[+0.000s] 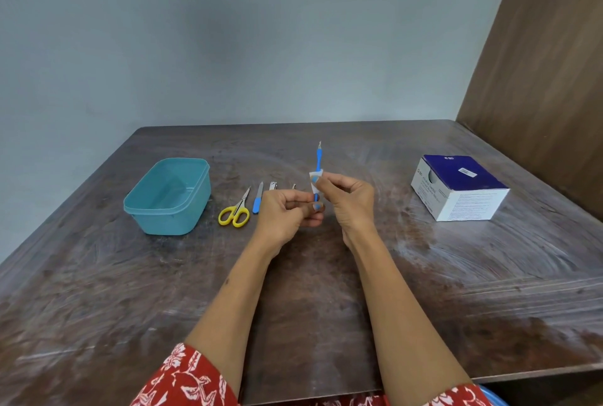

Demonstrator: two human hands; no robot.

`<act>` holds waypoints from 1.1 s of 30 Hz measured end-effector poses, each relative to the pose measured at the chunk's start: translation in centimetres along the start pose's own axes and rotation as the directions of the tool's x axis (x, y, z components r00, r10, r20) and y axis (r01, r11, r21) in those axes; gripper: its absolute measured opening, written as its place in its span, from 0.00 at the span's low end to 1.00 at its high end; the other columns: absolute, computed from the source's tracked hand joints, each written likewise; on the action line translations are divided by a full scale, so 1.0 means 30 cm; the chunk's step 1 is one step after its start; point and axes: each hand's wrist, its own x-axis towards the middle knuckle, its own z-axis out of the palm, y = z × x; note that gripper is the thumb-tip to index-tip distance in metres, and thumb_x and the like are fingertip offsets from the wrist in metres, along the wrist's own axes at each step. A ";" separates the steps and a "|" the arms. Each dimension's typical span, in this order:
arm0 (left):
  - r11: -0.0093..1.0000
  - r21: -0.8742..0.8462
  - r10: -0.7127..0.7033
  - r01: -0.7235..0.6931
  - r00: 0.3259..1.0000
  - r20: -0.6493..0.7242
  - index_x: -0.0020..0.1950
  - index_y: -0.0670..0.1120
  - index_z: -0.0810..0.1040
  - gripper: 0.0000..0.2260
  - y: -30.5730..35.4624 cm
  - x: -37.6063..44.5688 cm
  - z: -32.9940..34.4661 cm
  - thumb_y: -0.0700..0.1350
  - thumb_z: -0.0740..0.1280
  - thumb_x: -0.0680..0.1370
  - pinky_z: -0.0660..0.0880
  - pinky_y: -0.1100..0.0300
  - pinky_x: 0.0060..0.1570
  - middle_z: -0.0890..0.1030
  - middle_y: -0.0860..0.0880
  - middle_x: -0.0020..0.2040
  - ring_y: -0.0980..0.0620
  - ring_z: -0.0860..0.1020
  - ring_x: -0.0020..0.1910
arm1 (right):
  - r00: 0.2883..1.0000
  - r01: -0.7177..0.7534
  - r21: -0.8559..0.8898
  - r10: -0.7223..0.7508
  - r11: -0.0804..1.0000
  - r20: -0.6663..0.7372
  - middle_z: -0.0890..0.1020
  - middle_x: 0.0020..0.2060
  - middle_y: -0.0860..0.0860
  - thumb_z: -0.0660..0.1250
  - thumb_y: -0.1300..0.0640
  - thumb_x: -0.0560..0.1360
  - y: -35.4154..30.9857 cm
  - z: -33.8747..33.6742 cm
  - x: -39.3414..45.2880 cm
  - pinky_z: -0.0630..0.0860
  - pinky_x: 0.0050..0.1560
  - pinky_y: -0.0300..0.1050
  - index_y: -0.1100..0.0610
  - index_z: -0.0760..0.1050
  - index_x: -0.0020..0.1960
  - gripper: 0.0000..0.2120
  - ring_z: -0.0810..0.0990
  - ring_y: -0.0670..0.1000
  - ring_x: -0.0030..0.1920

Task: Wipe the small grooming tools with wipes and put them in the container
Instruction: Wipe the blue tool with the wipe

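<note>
My left hand (287,210) pinches the lower end of a thin blue-handled tool (318,159), which stands nearly upright with its metal tip up. My right hand (347,198) pinches a small white wipe (315,177) wrapped round the middle of the tool's handle. On the table to the left lie yellow-handled scissors (236,211), a blue-handled nail file (258,201), a metal nail clipper (273,186) and a small metal tool (294,186) partly hidden behind my left hand. An open teal container (143,206) stands further left, with nothing visible inside.
A blue and white box (456,188) sits at the right of the dark wooden table (326,291). A brown wooden panel (538,79) rises along the table's right side, and a pale wall stands behind.
</note>
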 end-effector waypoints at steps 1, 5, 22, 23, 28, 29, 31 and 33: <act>1.000 0.009 -0.004 0.004 1.000 0.001 0.49 0.34 0.80 0.07 -0.001 0.002 0.000 0.31 0.69 0.71 0.81 0.60 0.35 0.83 0.45 0.35 0.51 0.83 0.33 | 1.000 -0.007 -0.013 0.007 1.000 0.006 0.85 0.33 0.45 0.75 0.63 0.68 0.003 0.001 0.001 0.74 0.36 0.29 0.54 0.83 0.40 0.05 0.82 0.39 0.36; 0.999 0.044 -0.006 0.006 1.000 -0.012 0.51 0.36 0.80 0.09 -0.001 0.005 -0.007 0.32 0.70 0.71 0.82 0.57 0.40 0.83 0.44 0.39 0.51 0.83 0.36 | 1.000 0.003 -0.071 -0.003 0.997 0.000 0.85 0.31 0.45 0.75 0.63 0.67 0.007 -0.002 0.004 0.74 0.35 0.29 0.52 0.83 0.37 0.07 0.82 0.39 0.35; 0.979 -0.138 0.114 -0.148 0.968 -0.225 0.54 0.37 0.81 0.10 0.025 0.039 -0.046 0.38 0.70 0.73 0.79 0.61 0.49 0.83 0.44 0.52 0.51 0.81 0.50 | 0.965 -0.009 -0.333 0.095 0.943 0.244 0.85 0.33 0.56 0.75 0.62 0.66 0.000 0.006 -0.023 0.79 0.47 0.52 0.54 0.84 0.35 0.04 0.81 0.49 0.36; 0.981 -0.136 0.106 -0.141 0.966 -0.237 0.53 0.38 0.81 0.10 0.025 0.041 -0.051 0.38 0.70 0.73 0.79 0.58 0.51 0.83 0.44 0.52 0.50 0.81 0.51 | 0.959 -0.019 -0.361 0.119 0.933 0.257 0.84 0.34 0.58 0.75 0.62 0.66 0.003 0.006 -0.026 0.78 0.45 0.52 0.54 0.84 0.34 0.05 0.79 0.50 0.36; 0.985 -0.122 0.094 -0.122 0.974 -0.207 0.53 0.37 0.80 0.10 0.032 0.031 -0.045 0.36 0.69 0.73 0.76 0.52 0.56 0.82 0.41 0.52 0.47 0.80 0.52 | 0.954 -0.018 -0.317 0.111 0.948 0.278 0.85 0.33 0.54 0.76 0.59 0.66 -0.001 0.006 -0.030 0.78 0.46 0.48 0.54 0.84 0.35 0.02 0.81 0.48 0.36; 0.985 -0.119 0.102 -0.126 0.977 -0.188 0.53 0.38 0.80 0.09 0.034 0.027 -0.040 0.36 0.69 0.73 0.76 0.52 0.56 0.82 0.41 0.51 0.47 0.80 0.52 | 0.956 -0.018 -0.284 0.099 0.959 0.275 0.85 0.33 0.54 0.76 0.58 0.67 -0.002 0.005 -0.027 0.78 0.49 0.47 0.55 0.84 0.36 0.01 0.82 0.47 0.37; 0.983 -0.120 0.113 -0.135 0.978 -0.174 0.52 0.39 0.80 0.08 0.040 0.021 -0.037 0.36 0.68 0.73 0.77 0.53 0.56 0.82 0.43 0.50 0.48 0.80 0.51 | 0.953 -0.038 -0.226 0.103 0.973 0.284 0.85 0.34 0.53 0.75 0.59 0.67 -0.003 0.004 -0.023 0.79 0.51 0.47 0.55 0.84 0.37 0.01 0.83 0.47 0.38; 0.982 -0.130 0.111 -0.139 0.973 -0.203 0.52 0.38 0.80 0.08 0.043 0.023 -0.042 0.35 0.68 0.73 0.77 0.53 0.55 0.82 0.44 0.50 0.48 0.80 0.52 | 0.943 -0.069 -0.235 0.141 0.970 0.303 0.85 0.33 0.54 0.75 0.62 0.67 -0.003 0.004 -0.024 0.79 0.50 0.48 0.56 0.84 0.36 0.03 0.82 0.48 0.37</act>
